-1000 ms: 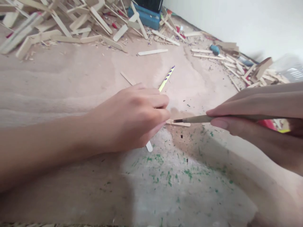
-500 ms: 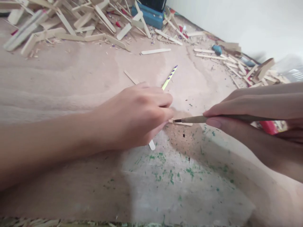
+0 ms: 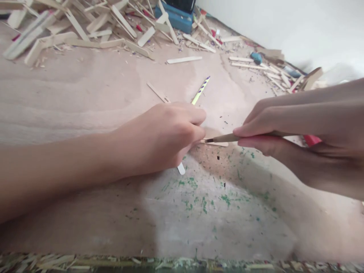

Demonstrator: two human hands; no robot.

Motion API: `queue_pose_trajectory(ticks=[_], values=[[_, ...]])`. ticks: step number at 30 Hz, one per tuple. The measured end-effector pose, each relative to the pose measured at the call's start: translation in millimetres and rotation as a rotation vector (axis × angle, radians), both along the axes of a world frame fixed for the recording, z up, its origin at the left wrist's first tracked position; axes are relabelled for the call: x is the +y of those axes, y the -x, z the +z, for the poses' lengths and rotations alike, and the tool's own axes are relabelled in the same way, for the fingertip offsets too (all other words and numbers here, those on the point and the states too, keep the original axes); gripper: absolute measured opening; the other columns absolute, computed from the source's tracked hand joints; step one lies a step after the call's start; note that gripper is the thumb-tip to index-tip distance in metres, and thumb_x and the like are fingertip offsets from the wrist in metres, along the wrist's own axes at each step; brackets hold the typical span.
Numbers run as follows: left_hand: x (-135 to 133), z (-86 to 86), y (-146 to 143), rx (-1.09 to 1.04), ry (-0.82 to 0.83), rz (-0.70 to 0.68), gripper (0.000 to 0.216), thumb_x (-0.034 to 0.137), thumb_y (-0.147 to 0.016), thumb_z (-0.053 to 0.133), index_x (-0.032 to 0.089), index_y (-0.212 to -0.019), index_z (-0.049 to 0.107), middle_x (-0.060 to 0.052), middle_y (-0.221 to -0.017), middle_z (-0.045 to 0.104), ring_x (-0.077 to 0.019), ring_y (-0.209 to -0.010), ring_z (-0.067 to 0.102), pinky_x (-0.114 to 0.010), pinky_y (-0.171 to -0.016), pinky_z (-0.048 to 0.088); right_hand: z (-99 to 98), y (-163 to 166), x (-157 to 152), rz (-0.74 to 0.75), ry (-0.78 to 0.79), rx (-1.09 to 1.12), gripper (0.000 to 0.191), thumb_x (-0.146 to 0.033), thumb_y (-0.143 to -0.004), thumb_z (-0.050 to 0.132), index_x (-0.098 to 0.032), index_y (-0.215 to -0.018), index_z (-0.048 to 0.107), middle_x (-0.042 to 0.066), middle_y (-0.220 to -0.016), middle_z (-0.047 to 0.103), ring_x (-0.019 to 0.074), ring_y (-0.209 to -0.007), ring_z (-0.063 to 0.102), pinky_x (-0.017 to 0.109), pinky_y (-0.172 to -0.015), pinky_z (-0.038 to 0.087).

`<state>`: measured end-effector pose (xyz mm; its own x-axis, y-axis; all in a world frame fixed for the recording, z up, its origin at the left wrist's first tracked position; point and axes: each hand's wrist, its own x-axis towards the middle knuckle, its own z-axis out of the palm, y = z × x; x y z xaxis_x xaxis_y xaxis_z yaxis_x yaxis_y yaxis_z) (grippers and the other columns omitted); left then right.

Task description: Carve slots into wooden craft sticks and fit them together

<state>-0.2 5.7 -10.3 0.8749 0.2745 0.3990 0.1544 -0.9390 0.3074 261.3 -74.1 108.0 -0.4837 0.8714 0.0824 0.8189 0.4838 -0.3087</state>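
My left hand lies knuckles-up on the wooden board, fingers curled over a craft stick whose rounded end pokes out below the palm. A short stick piece juts from under its fingertips. My right hand pinches a thin brown-handled tool; its dark tip touches that piece close to my left fingers. A yellow pencil with purple stripes lies just beyond my left hand.
A heap of craft sticks covers the far left of the board, with more scattered along the right near the white wall. A blue box stands at the back. Green specks dot the board in front. A red object shows behind my right hand.
My right hand has slid left, bringing the tool tip closer to my left fingers. The left hand has stayed put on the sticks.
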Motion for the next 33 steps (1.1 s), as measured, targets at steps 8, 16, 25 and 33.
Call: queue_pose_trajectory(ticks=[8,16,25,33], values=[[2,0.4,1,-0.033,-0.053,-0.023,0.037,0.007,-0.106,0.053,0.018,-0.081,0.078,-0.003,-0.077,0.055,-0.0181,-0.071,0.054,-0.035,-0.06,0.043,-26.8,-28,-5,0.087,0.119,0.127,0.022,-0.029,-0.115,0.069,-0.038,-0.125,0.087,-0.003,-0.102,0.085,0.0116,-0.07,0.076,0.028,-0.063,0.06],[0,4.5,0,0.0,-0.062,-0.019,0.04,0.008,-0.105,0.05,0.02,-0.073,0.072,-0.003,-0.077,0.056,-0.0163,-0.07,0.056,-0.034,-0.06,0.046,-58.0,-45,-10,0.133,0.066,0.326,0.069,-0.002,-0.099,0.079,-0.047,-0.15,0.077,0.001,-0.112,0.087,0.0196,-0.09,0.084,0.029,-0.07,0.068],[2,2.9,2,-0.013,-0.058,-0.025,0.038,0.006,-0.103,0.052,0.02,-0.072,0.069,-0.003,-0.078,0.058,-0.0167,-0.071,0.057,-0.035,-0.06,0.047,-58.7,-43,-22,0.103,-0.021,0.3,0.075,-0.002,-0.098,0.078,-0.053,-0.152,0.074,-0.001,-0.11,0.086,0.019,-0.086,0.083,0.029,-0.065,0.066],[2,1.9,3,-0.028,-0.077,-0.042,0.036,0.01,-0.107,0.054,0.019,-0.08,0.077,-0.003,-0.08,0.06,-0.018,-0.072,0.058,-0.037,-0.061,0.048,-40.2,-34,-28,-0.069,-0.051,0.189,0.025,-0.023,-0.105,0.082,-0.04,-0.121,0.09,0.0,-0.105,0.086,0.018,-0.081,0.081,0.033,-0.064,0.063]])
